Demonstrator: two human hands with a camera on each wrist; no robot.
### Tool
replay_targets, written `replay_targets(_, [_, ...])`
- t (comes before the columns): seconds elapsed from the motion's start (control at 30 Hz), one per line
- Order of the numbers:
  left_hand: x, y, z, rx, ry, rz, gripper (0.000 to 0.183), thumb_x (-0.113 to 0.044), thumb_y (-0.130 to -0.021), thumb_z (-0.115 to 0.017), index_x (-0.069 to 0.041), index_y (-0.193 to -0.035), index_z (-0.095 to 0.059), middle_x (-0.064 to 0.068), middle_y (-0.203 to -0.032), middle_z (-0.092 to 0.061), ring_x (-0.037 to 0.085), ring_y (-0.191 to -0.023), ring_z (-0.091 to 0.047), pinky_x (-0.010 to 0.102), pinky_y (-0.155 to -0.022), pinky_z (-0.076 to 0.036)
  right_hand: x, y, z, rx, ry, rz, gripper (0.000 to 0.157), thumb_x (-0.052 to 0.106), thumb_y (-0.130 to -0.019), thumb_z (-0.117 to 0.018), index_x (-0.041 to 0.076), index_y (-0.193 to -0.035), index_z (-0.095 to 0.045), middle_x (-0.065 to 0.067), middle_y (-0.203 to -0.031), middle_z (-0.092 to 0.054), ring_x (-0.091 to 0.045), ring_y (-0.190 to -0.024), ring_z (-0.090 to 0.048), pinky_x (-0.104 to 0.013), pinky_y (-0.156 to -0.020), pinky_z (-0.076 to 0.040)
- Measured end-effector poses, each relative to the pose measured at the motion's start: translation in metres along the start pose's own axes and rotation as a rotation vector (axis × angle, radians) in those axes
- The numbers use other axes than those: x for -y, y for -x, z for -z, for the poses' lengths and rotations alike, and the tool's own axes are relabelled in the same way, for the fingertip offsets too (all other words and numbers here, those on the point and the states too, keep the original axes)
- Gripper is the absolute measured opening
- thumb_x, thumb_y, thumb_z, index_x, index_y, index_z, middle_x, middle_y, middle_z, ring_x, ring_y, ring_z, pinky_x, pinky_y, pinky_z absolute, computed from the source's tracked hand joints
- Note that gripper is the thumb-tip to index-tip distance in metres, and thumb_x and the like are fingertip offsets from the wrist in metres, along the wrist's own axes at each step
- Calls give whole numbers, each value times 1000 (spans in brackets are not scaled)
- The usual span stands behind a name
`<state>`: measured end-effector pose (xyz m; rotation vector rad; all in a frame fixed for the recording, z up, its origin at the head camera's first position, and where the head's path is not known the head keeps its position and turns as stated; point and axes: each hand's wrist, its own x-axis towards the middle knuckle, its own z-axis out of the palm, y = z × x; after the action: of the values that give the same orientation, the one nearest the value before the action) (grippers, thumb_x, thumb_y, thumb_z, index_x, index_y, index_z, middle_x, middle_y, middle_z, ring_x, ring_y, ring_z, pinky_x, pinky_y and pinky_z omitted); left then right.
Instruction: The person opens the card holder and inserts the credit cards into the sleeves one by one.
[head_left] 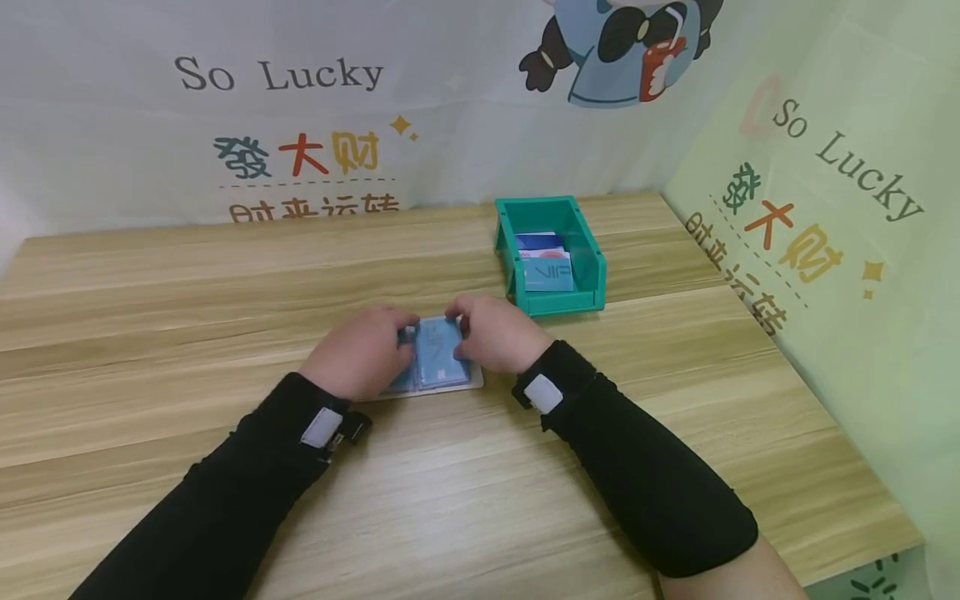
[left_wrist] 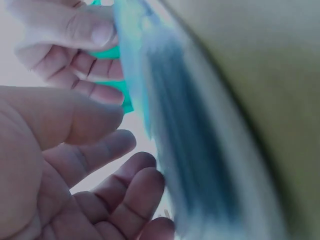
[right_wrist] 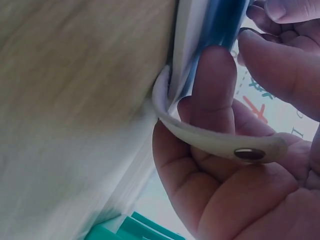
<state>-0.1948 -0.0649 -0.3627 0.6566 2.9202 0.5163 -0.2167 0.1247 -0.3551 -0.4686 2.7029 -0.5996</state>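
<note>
An opened card holder [head_left: 477, 377] with a pale cover and clear sleeves lies on the table between both hands. A light-blue card [head_left: 438, 354] shows in its right-hand sleeve. My left hand [head_left: 363, 350] is at the holder's left part, its bent fingertips against the sleeve edges in the left wrist view. At the right side is my right hand [head_left: 498, 333], thumb and forefinger apart beside the card. A pale strap with a metal snap [right_wrist: 250, 153] curves from the cover across the right fingers. The blurred sleeve stack [left_wrist: 192, 135] stands edge-on in the left wrist view.
A green open-front bin [head_left: 590, 292] stands behind the right hand, with several cards [head_left: 548, 273] inside. The wooden table [head_left: 187, 292] meets printed cloth [head_left: 450, 108] at the back and right. Black sleeves [head_left: 637, 475] cover the forearms.
</note>
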Motion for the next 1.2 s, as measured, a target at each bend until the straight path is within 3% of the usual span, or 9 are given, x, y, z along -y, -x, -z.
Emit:
replay_targets(0.23, [18,8,11,27,15,52,42,-21,-89,-59,-5,-128,-55,14,-127,-53,23,-105,-48,49,-92,-42,2,2,0,-10,-32,-7,40,19,-87,-66,14,-125,-54,-4,-111,-57,-16,-87,-51,-32,-79,-49])
replay_targets(0.5, [27,15,14,58,5,50,39,-24,-88,-63,-4,-121,-61,15,-122,-55,27,-106,-49,52,-91,-43,7,6,1,-72,-73,45,33,24,-91,-62,13,-122,-58,-2,-108,-59,-13,-88,-51,-33,-83,-48])
replay_targets(0.8, [24,16,14,53,13,33,42,-26,-86,-65,-3,-120,-61,18,-121,-54,30,-107,-49,51,-92,-42,15,14,2,-111,-98,236,35,26,-95,-55,10,-126,-58,-1,-108,-62,-7,-87,-52,-29,-80,-50])
replay_targets(0.97, [22,16,13,56,24,39,42,-28,-86,-66,-5,-120,-61,18,-123,-53,32,-110,-47,53,-93,-41,17,15,-1,-61,-67,357,43,27,-94,-57,8,-132,-52,-5,-119,-60,-7,-96,-52,-29,-85,-48])
replay_targets(1.2, [23,16,12,51,-2,16,43,-29,-87,-65,-6,-122,-60,17,-124,-53,30,-110,-47,52,-92,-42,17,17,-8,41,-67,464,67,39,-89,-62,16,-145,-34,-4,-136,-48,-7,-105,-48,-30,-93,-44])
